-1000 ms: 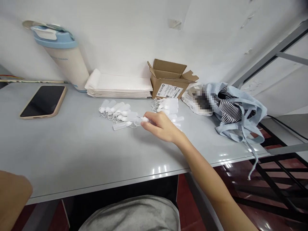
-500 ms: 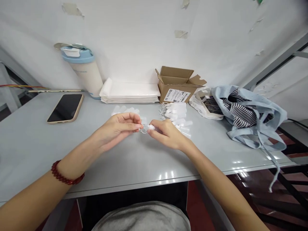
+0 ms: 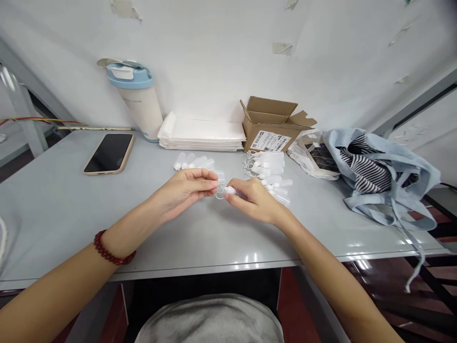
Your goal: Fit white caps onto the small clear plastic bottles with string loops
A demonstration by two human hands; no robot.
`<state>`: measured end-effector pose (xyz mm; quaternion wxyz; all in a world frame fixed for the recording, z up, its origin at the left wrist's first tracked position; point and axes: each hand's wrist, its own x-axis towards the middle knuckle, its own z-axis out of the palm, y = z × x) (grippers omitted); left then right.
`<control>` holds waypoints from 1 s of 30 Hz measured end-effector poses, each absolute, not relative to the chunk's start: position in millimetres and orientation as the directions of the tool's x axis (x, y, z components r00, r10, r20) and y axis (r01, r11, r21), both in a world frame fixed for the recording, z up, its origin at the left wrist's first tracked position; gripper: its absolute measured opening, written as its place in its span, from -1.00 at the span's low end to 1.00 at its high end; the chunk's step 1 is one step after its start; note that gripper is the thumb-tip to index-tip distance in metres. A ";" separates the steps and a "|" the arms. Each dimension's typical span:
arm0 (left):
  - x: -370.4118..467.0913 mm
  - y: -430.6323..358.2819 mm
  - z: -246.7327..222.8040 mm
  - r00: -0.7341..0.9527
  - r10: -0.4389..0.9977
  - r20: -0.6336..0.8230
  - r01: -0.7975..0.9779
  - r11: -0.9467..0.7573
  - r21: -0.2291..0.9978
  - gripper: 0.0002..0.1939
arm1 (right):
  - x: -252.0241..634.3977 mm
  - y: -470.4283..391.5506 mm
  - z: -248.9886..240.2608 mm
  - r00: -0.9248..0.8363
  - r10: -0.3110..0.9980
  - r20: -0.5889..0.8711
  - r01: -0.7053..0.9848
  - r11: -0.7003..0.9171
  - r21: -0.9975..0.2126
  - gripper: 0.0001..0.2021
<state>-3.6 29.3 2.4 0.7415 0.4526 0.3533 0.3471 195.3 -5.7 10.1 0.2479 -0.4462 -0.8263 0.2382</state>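
My right hand (image 3: pixel 252 199) is closed round a small clear plastic bottle with a white top (image 3: pixel 230 190), its thumb and forefinger at that top. A thin white cord loop (image 3: pixel 220 192) hangs from the bottle's top. My left hand (image 3: pixel 185 193) pinches at the loop, thumb against forefinger. Behind the left hand lie several small translucent bottles (image 3: pixel 194 162) without visible cords. To the right, past my right hand, sits a pile of similar bottles with white cords (image 3: pixel 267 164). More clear bottles (image 3: pixel 280 193) lie just in front of that pile.
Along the wall stand a blue-lidded tumbler (image 3: pixel 141 107), a stack of white padded envelopes (image 3: pixel 202 136) and an open cardboard box (image 3: pixel 267 131). A phone (image 3: pixel 110 153) lies on the grey table (image 3: pixel 207 243) at left. A light-blue cloth bag (image 3: pixel 378 166) rests at right.
The view has shifted, so the scene sits further right. Both hands stay together at the bottle, and the cord loop shows more openly between them.
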 end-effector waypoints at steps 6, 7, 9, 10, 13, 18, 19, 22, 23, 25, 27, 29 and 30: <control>-2.1 27.4 3.7 0.490 0.845 -0.216 -0.158 0.330 0.931 -0.90 | 195.5 -5.1 8.8 -0.478 0.855 0.199 0.626 0.491 -0.605 -0.76; -1.8 27.1 3.3 0.494 0.843 -0.214 -0.158 0.329 0.931 -0.90 | 195.4 -5.2 8.7 -0.476 0.857 0.197 0.629 0.489 -0.604 -0.76; -1.5 26.6 1.9 0.505 0.838 -0.209 -0.161 0.329 0.930 -0.91 | 195.0 -5.4 8.6 -0.474 0.860 0.189 0.633 0.483 -0.605 -0.76; -1.4 26.4 0.8 0.511 0.834 -0.208 -0.163 0.332 0.929 -0.91 | 194.7 -5.6 8.5 -0.477 0.859 0.185 0.633 0.481 -0.607 -0.76; -1.1 26.2 -3.1 0.529 0.821 -0.217 -0.174 0.355 0.918 -0.91 | 193.5 -6.3 8.3 -0.493 0.852 0.179 0.627 0.490 -0.606 -0.77; 1.3 27.5 -9.9 0.554 0.796 -0.243 -0.213 0.418 0.883 -0.88 | 192.3 -7.7 8.4 -0.505 0.845 0.177 0.637 0.504 -0.584 -0.80; 1.7 27.8 -10.7 0.556 0.794 -0.246 -0.220 0.426 0.878 -0.87 | 192.2 -7.8 8.6 -0.505 0.846 0.173 0.641 0.502 -0.580 -0.80; 2.0 28.6 -11.1 0.564 0.791 -0.238 -0.241 0.434 0.868 -0.88 | 192.2 -7.5 9.4 -0.500 0.848 0.173 0.647 0.499 -0.576 -0.81; 1.8 28.8 -10.7 0.574 0.786 -0.228 -0.250 0.434 0.866 -0.90 | 192.2 -7.2 9.6 -0.498 0.848 0.180 0.645 0.501 -0.577 -0.81; 1.4 29.1 -9.5 0.601 0.773 -0.205 -0.268 0.437 0.859 -0.93 | 192.3 -6.5 10.1 -0.494 0.846 0.201 0.636 0.509 -0.580 -0.81; 1.2 29.4 -8.3 0.619 0.763 -0.187 -0.281 0.438 0.854 -0.93 | 192.5 -6.1 10.3 -0.490 0.844 0.218 0.630 0.516 -0.581 -0.82; 1.2 29.6 -7.8 0.623 0.760 -0.183 -0.279 0.434 0.857 -0.93 | 192.5 -6.1 10.5 -0.489 0.844 0.222 0.631 0.518 -0.577 -0.82; 1.3 29.6 -8.1 0.623 0.761 -0.183 -0.273 0.430 0.861 -0.93 | 192.5 -6.3 10.5 -0.487 0.845 0.221 0.635 0.516 -0.575 -0.82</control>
